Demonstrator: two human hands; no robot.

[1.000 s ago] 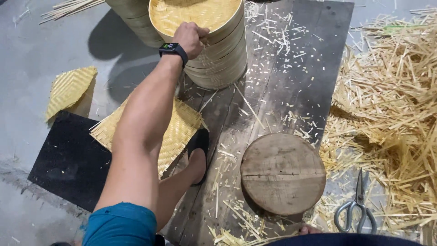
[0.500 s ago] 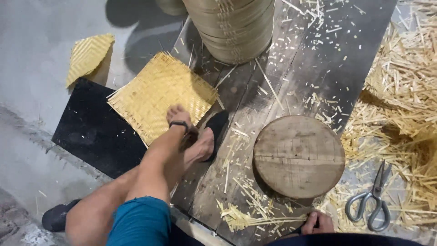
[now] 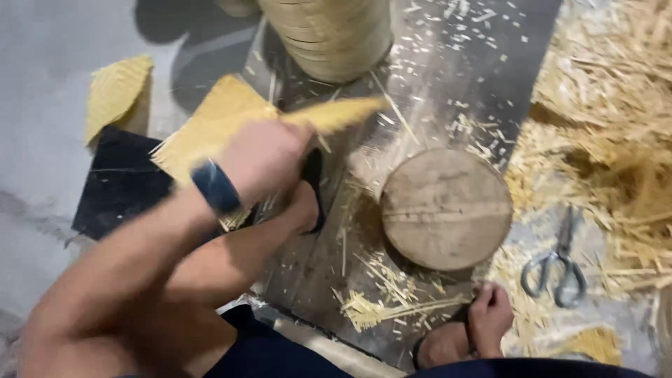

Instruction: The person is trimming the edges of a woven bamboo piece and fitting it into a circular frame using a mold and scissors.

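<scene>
- The left hand [image 3: 262,159], blurred, with a dark wristband [image 3: 215,187], is closed on one woven bamboo mat [image 3: 336,113].
- That mat hangs above the stacked yellow mats [image 3: 210,126]; its long axis runs left to right, tip towards the round wooden block [image 3: 446,208].
- Stacked bamboo steamer rings [image 3: 329,31] stand at the top.
- Scissors [image 3: 556,262] lie right of the block among the bamboo shavings [image 3: 616,140].
- No right hand shows.

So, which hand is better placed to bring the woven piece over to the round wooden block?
Left, probably. The left hand grips the woven piece, held up just to the left of the round wooden block. The right hand is not in view, though the picture is blurred.
</scene>
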